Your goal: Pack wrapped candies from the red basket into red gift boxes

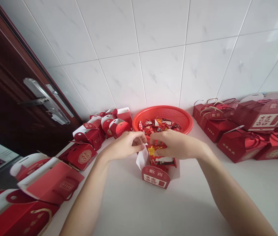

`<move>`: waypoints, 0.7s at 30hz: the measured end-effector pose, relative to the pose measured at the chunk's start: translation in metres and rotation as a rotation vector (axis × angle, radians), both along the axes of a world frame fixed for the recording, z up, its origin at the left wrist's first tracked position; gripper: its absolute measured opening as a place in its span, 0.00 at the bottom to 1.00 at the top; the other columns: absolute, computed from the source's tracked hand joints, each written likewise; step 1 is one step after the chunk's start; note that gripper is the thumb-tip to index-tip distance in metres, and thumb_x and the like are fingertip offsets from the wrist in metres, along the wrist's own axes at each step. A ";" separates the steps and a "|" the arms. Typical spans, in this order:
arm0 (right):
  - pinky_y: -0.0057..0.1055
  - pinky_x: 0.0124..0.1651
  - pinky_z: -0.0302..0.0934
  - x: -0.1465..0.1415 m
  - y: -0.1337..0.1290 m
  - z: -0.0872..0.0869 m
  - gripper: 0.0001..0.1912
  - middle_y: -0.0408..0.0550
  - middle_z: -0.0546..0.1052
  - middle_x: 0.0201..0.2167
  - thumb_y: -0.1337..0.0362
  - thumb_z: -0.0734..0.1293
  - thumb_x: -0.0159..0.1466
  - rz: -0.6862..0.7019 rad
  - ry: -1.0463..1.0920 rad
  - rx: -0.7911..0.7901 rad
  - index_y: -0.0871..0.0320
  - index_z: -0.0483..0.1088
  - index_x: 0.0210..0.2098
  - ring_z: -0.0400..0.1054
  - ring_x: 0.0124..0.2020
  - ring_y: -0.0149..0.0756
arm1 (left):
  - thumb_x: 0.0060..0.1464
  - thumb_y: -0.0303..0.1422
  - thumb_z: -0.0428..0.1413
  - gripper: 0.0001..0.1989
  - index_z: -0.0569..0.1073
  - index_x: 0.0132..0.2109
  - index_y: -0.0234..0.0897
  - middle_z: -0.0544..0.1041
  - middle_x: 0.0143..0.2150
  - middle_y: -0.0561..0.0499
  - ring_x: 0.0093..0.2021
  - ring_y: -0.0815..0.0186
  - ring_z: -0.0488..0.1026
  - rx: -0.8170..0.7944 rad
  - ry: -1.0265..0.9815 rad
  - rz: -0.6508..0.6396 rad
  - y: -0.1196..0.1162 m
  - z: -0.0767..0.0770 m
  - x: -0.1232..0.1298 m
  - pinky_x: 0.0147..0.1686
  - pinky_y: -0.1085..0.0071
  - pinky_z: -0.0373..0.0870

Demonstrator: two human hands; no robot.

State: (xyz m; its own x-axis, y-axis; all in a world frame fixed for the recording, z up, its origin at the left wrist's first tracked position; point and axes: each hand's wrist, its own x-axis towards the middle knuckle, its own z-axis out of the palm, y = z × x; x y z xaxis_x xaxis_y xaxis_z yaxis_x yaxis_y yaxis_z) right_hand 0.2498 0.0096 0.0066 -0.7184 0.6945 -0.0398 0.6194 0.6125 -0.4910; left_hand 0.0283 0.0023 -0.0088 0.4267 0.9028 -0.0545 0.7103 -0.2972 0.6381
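An open red gift box (155, 177) with white and gold lettering stands on the white table, its flaps spread. A red and yellow packet (162, 159) sits at its opening. My right hand (173, 142) is over the box, its fingers closed on the packet's upper part. At the box's left flap is my left hand (129, 144), fingers curled, thumb near the flap's top edge; whether it grips anything is too small to tell. Just behind both hands lies a red plastic basket (188, 123) holding wrapped candies (157, 124).
Several open red boxes (81, 155) line the table's left side. More boxes (243, 144), some with cord handles, are stacked at the right. A tiled wall (162, 72) rises behind the table (134, 203); a dark door (13, 82) with a metal handle is at the left.
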 end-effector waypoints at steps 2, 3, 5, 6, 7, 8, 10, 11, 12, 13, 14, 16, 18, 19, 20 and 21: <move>0.29 0.29 0.51 -0.002 0.000 -0.002 0.07 0.46 0.76 0.32 0.65 0.64 0.64 0.073 -0.040 0.026 0.55 0.72 0.41 0.67 0.31 0.35 | 0.57 0.38 0.55 0.08 0.71 0.40 0.39 0.79 0.34 0.51 0.35 0.62 0.76 -0.009 -0.001 -0.003 -0.001 0.001 0.000 0.34 0.68 0.71; 0.29 0.30 0.51 -0.003 -0.001 -0.003 0.08 0.47 0.77 0.35 0.65 0.65 0.64 0.080 -0.055 0.047 0.55 0.73 0.43 0.69 0.34 0.37 | 0.57 0.38 0.55 0.07 0.71 0.40 0.39 0.79 0.34 0.52 0.35 0.62 0.77 -0.007 0.004 0.001 -0.001 0.001 0.000 0.34 0.69 0.71; 0.30 0.32 0.52 -0.004 -0.001 -0.004 0.13 0.49 0.78 0.39 0.66 0.65 0.64 0.054 -0.083 0.095 0.55 0.73 0.48 0.70 0.38 0.40 | 0.57 0.37 0.54 0.07 0.71 0.40 0.40 0.79 0.33 0.52 0.35 0.62 0.76 -0.001 0.024 0.009 -0.002 0.002 0.001 0.33 0.69 0.70; 0.30 0.32 0.52 -0.005 -0.001 -0.005 0.15 0.49 0.78 0.40 0.67 0.65 0.64 0.043 -0.097 0.113 0.55 0.72 0.50 0.71 0.38 0.40 | 0.56 0.36 0.54 0.07 0.71 0.40 0.39 0.79 0.33 0.52 0.34 0.62 0.76 0.002 0.032 0.012 -0.002 0.002 0.001 0.32 0.69 0.70; 0.30 0.32 0.52 -0.005 -0.001 -0.005 0.16 0.49 0.78 0.40 0.69 0.64 0.64 0.040 -0.111 0.124 0.55 0.72 0.50 0.71 0.38 0.40 | 0.56 0.36 0.54 0.06 0.72 0.40 0.39 0.78 0.32 0.52 0.33 0.62 0.76 0.002 0.040 0.011 -0.002 0.002 0.001 0.32 0.69 0.69; 0.30 0.31 0.51 -0.005 -0.002 -0.005 0.16 0.49 0.78 0.39 0.71 0.63 0.63 0.048 -0.125 0.131 0.55 0.73 0.50 0.70 0.36 0.39 | 0.56 0.36 0.54 0.06 0.72 0.39 0.39 0.78 0.32 0.52 0.33 0.63 0.76 0.003 0.048 0.009 -0.001 0.001 0.001 0.31 0.70 0.69; 0.30 0.29 0.50 -0.004 -0.003 -0.004 0.16 0.48 0.78 0.36 0.74 0.62 0.62 0.078 -0.151 0.140 0.55 0.74 0.46 0.70 0.33 0.37 | 0.56 0.36 0.54 0.07 0.72 0.39 0.39 0.78 0.32 0.52 0.32 0.63 0.75 0.007 0.061 0.005 -0.001 0.000 0.001 0.30 0.70 0.68; 0.30 0.29 0.50 -0.004 -0.003 -0.003 0.16 0.47 0.78 0.35 0.75 0.61 0.62 0.095 -0.158 0.141 0.55 0.74 0.44 0.69 0.33 0.37 | 0.56 0.36 0.54 0.07 0.72 0.38 0.38 0.78 0.32 0.51 0.32 0.63 0.75 0.011 0.066 0.004 0.000 -0.001 0.000 0.30 0.70 0.68; 0.30 0.29 0.50 -0.004 -0.004 -0.002 0.16 0.47 0.78 0.35 0.75 0.61 0.62 0.109 -0.162 0.138 0.55 0.75 0.43 0.69 0.32 0.37 | 0.56 0.37 0.54 0.07 0.73 0.38 0.38 0.78 0.32 0.51 0.32 0.63 0.75 0.013 0.070 0.004 0.000 -0.001 0.000 0.30 0.70 0.68; 0.30 0.29 0.50 -0.003 -0.004 -0.001 0.15 0.48 0.78 0.35 0.75 0.61 0.62 0.121 -0.159 0.131 0.56 0.75 0.43 0.69 0.33 0.37 | 0.56 0.37 0.54 0.08 0.73 0.39 0.38 0.78 0.32 0.51 0.32 0.63 0.75 0.015 0.075 0.005 0.001 -0.002 -0.001 0.30 0.70 0.68; 0.30 0.29 0.51 -0.002 -0.004 -0.001 0.15 0.48 0.78 0.36 0.75 0.61 0.62 0.126 -0.147 0.124 0.56 0.75 0.43 0.70 0.34 0.38 | 0.57 0.37 0.54 0.08 0.73 0.39 0.39 0.78 0.32 0.51 0.32 0.63 0.75 0.018 0.079 0.005 0.001 -0.002 -0.001 0.30 0.70 0.68; 0.29 0.31 0.53 0.001 -0.003 0.001 0.17 0.49 0.79 0.39 0.74 0.61 0.62 0.114 -0.104 0.111 0.55 0.74 0.47 0.71 0.37 0.39 | 0.57 0.37 0.54 0.08 0.74 0.40 0.39 0.78 0.32 0.51 0.33 0.63 0.75 0.029 0.092 0.003 0.002 -0.002 -0.002 0.30 0.70 0.68; 0.29 0.32 0.54 0.006 -0.001 0.002 0.19 0.49 0.79 0.41 0.72 0.62 0.63 0.079 -0.068 0.098 0.54 0.74 0.51 0.71 0.39 0.40 | 0.58 0.38 0.53 0.09 0.74 0.41 0.39 0.78 0.33 0.51 0.33 0.63 0.75 0.046 0.105 -0.002 0.002 -0.002 -0.002 0.30 0.70 0.68; 0.29 0.33 0.55 0.009 0.000 0.002 0.20 0.49 0.79 0.41 0.72 0.63 0.63 0.053 -0.064 0.093 0.53 0.73 0.52 0.71 0.40 0.41 | 0.58 0.38 0.53 0.10 0.75 0.41 0.39 0.78 0.33 0.51 0.33 0.63 0.75 0.051 0.111 -0.006 0.002 -0.002 -0.002 0.30 0.70 0.68; 0.29 0.33 0.55 0.012 0.002 0.003 0.20 0.48 0.79 0.41 0.71 0.63 0.63 0.027 -0.070 0.091 0.52 0.74 0.53 0.71 0.41 0.42 | 0.58 0.39 0.53 0.10 0.75 0.41 0.39 0.78 0.33 0.51 0.33 0.63 0.75 0.055 0.116 -0.009 0.002 -0.002 -0.001 0.30 0.70 0.68; 0.29 0.34 0.56 0.015 0.003 0.004 0.20 0.48 0.79 0.40 0.71 0.63 0.63 0.004 -0.080 0.092 0.52 0.74 0.52 0.71 0.42 0.42 | 0.59 0.39 0.53 0.11 0.75 0.41 0.39 0.78 0.33 0.51 0.33 0.63 0.75 0.060 0.122 -0.010 0.002 -0.002 0.000 0.30 0.70 0.67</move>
